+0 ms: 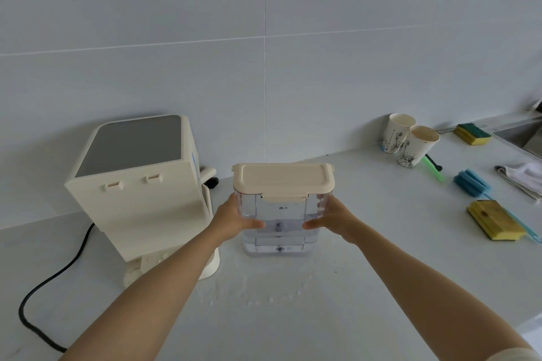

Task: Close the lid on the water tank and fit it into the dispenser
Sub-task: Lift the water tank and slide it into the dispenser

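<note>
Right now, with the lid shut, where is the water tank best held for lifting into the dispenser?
By its two narrow clear side walls, one hand from each side, as the left hand and right hand do. The water tank stands upright, tall and slim; its beige lid is only clipped on, so gripping there seems riskier. The dispenser stands to its left.

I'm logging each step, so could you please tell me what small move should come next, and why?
Probably lift the tank and carry it left to the dispenser: its lid already sits closed, and the left hand and right hand clasp its sides.

Both arms outstretched, left hand [234, 218] and right hand [331, 220] cupped inward.
</note>
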The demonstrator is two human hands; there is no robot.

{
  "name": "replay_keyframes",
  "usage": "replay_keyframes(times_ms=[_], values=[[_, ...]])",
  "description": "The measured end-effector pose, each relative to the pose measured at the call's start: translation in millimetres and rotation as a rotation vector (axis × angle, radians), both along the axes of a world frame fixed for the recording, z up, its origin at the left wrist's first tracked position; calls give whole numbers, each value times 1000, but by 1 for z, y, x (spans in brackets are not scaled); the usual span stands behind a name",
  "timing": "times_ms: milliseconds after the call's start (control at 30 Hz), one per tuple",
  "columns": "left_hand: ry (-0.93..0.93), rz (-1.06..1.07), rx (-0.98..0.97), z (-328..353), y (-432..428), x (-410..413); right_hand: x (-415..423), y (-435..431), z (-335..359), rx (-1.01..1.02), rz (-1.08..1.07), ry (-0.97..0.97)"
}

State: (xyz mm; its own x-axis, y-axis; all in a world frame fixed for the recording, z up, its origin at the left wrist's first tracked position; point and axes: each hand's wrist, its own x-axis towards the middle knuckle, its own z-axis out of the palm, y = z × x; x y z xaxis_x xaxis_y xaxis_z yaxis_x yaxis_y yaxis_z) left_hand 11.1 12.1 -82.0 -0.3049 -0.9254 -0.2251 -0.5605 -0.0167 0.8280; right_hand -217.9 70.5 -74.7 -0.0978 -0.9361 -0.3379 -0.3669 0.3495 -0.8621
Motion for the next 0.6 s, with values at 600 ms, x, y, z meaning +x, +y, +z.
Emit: replay_keyframes(times_ms=[600], values=[[171,118,-45,88,35,79,60,-12,96,-92,194,195]])
